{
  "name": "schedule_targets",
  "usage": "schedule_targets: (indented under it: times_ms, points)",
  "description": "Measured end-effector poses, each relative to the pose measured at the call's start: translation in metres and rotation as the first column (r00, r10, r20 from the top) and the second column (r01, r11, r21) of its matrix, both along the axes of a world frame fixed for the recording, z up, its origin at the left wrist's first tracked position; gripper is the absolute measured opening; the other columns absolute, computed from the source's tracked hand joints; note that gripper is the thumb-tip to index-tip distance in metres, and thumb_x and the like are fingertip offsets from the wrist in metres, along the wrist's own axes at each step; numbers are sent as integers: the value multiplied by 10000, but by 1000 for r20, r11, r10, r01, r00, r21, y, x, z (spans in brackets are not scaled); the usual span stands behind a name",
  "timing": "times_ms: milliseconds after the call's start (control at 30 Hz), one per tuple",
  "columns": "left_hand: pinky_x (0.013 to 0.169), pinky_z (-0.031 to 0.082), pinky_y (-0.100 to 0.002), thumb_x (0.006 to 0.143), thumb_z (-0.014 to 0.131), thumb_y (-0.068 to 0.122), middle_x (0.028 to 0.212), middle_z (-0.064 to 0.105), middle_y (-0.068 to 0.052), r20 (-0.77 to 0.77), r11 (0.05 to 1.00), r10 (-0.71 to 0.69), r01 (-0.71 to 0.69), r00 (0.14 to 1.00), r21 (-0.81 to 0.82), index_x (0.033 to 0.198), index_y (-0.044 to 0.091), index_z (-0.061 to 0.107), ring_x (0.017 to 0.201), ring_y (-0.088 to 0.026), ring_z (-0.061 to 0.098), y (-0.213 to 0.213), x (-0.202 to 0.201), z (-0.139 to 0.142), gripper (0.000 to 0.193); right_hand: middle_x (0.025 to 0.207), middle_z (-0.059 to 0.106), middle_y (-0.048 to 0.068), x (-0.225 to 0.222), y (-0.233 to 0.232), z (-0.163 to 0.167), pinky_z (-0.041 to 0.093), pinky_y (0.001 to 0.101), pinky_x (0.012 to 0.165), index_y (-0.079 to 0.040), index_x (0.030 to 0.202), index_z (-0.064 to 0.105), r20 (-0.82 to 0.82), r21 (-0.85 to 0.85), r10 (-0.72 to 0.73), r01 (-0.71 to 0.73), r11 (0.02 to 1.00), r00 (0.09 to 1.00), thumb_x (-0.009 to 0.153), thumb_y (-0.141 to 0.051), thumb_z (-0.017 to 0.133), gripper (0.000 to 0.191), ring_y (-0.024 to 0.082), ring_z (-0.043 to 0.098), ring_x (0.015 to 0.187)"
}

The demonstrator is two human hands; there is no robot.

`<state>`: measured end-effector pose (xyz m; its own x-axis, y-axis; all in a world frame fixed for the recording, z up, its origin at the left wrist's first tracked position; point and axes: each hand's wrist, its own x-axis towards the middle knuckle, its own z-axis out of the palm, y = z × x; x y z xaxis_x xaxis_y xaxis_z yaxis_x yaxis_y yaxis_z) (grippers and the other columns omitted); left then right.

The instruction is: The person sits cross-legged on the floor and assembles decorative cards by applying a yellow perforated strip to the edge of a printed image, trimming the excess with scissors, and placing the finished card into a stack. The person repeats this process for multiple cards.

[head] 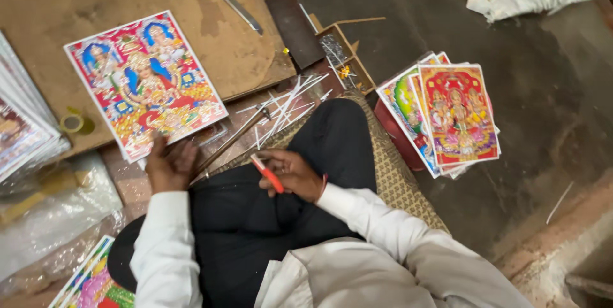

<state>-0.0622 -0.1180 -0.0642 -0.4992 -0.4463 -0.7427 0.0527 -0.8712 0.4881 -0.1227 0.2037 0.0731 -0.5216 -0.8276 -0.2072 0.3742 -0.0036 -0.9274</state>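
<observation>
Left hand (171, 166) on print's (145, 83) near edge | right hand (290, 172) grips red cutter (267, 174)

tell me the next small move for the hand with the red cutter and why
Probably bring the right hand with the red cutter up to the colourful print: the left hand rests on its lower edge on the board, while the cutter sits over the lap.
</observation>
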Motion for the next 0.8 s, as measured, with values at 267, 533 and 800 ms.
schedule_targets:
  times_ms: [267, 533, 800]
  points:
    - [679, 679, -392, 898, 767, 109, 1095, 719, -179, 60, 977, 85, -72, 995, -199, 1247, -56, 580, 797, -310, 744, 29, -34, 26, 429, 786, 619, 65, 20, -2, -9, 408, 187, 425, 36, 1434, 507, 206, 21, -92, 89, 996, 974, 982, -297, 681, 587, 109, 644, 555]
    - [861, 617, -554, 940, 617, 242, 1281, 625, -198, -281, 981, 164, -127, 945, 143, 1344, 61, 525, 1120, -400, 663, 70, -26, -22, 452, 789, 615, 43, 24, -11, -32, 563, 281, 471, 13, 1274, 581, 246, 71, -296, 287, 955, 923, 918, -196, 656, 420, 126, 641, 579]
    - [851, 585, -472, 851, 801, 206, 1163, 680, -156, -305, 999, 47, -44, 951, 18, 1274, -64, 624, 964, -363, 685, 103, -49, -15, 532, 819, 645, 84, 8, -12, -43, 466, 253, 483, 11, 1312, 563, 126, 98, -107, 95, 991, 986, 944, -448, 578, 588, 176, 656, 605]
